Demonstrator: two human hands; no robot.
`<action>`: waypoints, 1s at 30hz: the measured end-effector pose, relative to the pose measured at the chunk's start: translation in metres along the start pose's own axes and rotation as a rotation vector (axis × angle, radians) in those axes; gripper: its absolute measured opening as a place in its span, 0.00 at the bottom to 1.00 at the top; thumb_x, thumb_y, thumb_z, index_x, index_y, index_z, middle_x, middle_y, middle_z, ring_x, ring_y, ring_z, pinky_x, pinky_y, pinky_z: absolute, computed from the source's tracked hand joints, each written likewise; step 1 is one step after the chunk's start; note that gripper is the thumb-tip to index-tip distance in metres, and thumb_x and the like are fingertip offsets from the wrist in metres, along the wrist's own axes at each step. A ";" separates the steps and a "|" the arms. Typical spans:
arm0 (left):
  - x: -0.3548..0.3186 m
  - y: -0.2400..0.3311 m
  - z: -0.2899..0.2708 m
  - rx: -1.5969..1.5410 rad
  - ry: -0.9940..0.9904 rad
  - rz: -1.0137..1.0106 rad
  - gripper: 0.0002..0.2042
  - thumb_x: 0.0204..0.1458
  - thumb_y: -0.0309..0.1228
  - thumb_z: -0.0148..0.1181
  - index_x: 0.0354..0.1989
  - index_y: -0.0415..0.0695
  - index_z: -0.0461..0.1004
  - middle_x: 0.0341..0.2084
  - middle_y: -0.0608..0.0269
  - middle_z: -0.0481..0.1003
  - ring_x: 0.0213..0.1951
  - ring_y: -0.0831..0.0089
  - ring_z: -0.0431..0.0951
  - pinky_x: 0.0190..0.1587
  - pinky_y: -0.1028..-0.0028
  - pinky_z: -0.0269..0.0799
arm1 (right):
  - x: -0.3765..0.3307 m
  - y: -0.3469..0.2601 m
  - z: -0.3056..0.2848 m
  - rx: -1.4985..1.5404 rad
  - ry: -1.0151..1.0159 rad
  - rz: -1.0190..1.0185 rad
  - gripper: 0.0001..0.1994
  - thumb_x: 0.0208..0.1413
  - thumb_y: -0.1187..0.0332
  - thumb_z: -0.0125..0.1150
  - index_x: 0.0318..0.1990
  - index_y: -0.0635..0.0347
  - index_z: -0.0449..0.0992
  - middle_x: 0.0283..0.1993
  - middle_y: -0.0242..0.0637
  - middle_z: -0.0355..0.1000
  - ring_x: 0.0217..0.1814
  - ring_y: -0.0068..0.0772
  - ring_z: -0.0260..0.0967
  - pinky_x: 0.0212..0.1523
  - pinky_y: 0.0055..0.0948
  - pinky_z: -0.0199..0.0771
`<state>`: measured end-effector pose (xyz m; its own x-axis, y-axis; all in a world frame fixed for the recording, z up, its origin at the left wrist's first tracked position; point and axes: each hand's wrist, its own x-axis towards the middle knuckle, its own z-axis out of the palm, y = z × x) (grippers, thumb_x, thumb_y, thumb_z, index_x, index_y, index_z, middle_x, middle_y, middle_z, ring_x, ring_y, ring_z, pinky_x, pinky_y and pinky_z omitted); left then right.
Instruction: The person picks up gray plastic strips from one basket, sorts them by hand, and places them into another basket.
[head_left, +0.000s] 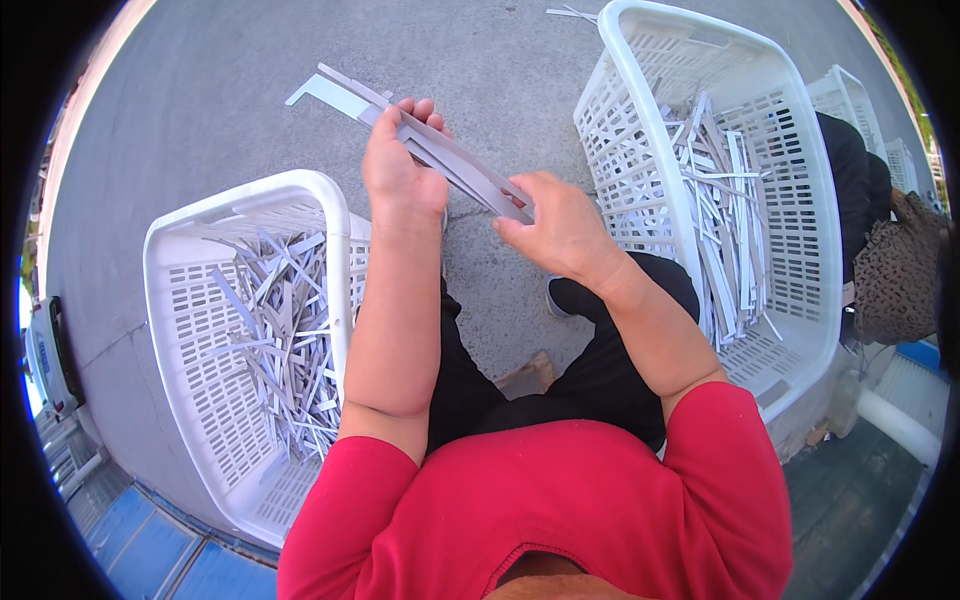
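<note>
A small bundle of thin, flat, grey-white strips (455, 163) slants in front of me, between the two baskets. My left hand (405, 165) is closed around its middle, with the thumb on top and the fingers behind. One strip has a hooked, L-shaped end (325, 92) that sticks out past this hand at the upper left. Lower right, my right hand (560, 225) pinches the other end of the bundle between thumb and fingers. Whether the strips are metal or plastic I cannot tell.
On my left stands a white slotted plastic basket (160, 260) with many loose strips (290, 340) in it. Another white basket (655, 110) on the right holds longer strips (725, 220). Beyond it sits a person in dark clothing (850, 180). A few strips lie on the concrete ground (480, 60).
</note>
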<state>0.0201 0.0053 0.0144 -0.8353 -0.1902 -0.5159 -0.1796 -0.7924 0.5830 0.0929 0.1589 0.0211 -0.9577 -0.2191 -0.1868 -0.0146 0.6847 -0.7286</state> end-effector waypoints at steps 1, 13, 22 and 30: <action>0.001 0.001 0.001 -0.001 0.005 0.002 0.10 0.56 0.33 0.41 0.39 0.40 0.64 0.34 0.58 0.70 0.34 0.69 0.69 0.40 0.67 0.66 | 0.002 0.002 -0.003 0.024 -0.018 -0.005 0.19 0.43 0.61 0.59 0.41 0.64 0.71 0.39 0.49 0.68 0.41 0.49 0.68 0.41 0.39 0.67; 0.000 -0.016 0.020 -0.152 -0.161 -0.039 0.12 0.56 0.34 0.38 0.41 0.38 0.63 0.37 0.56 0.68 0.38 0.65 0.68 0.43 0.65 0.65 | 0.019 0.018 -0.037 0.208 -0.061 0.026 0.18 0.43 0.59 0.58 0.35 0.67 0.73 0.29 0.50 0.72 0.33 0.47 0.71 0.35 0.35 0.69; -0.002 -0.032 0.031 -0.157 -0.161 -0.018 0.14 0.58 0.35 0.36 0.42 0.38 0.62 0.39 0.55 0.67 0.41 0.62 0.67 0.48 0.63 0.63 | 0.024 0.023 -0.047 0.127 -0.005 0.039 0.17 0.40 0.58 0.57 0.29 0.67 0.73 0.24 0.49 0.71 0.29 0.48 0.71 0.33 0.37 0.69; 0.007 -0.029 0.020 -0.152 -0.171 0.019 0.14 0.59 0.37 0.35 0.42 0.39 0.61 0.38 0.54 0.66 0.41 0.62 0.67 0.47 0.63 0.64 | 0.023 0.027 -0.048 0.200 0.064 0.020 0.14 0.43 0.62 0.56 0.30 0.65 0.73 0.25 0.48 0.72 0.29 0.48 0.70 0.33 0.37 0.69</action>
<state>0.0093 0.0390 0.0065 -0.9159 -0.1152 -0.3845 -0.0935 -0.8703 0.4835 0.0568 0.2053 0.0290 -0.9735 -0.1584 -0.1648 0.0555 0.5356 -0.8426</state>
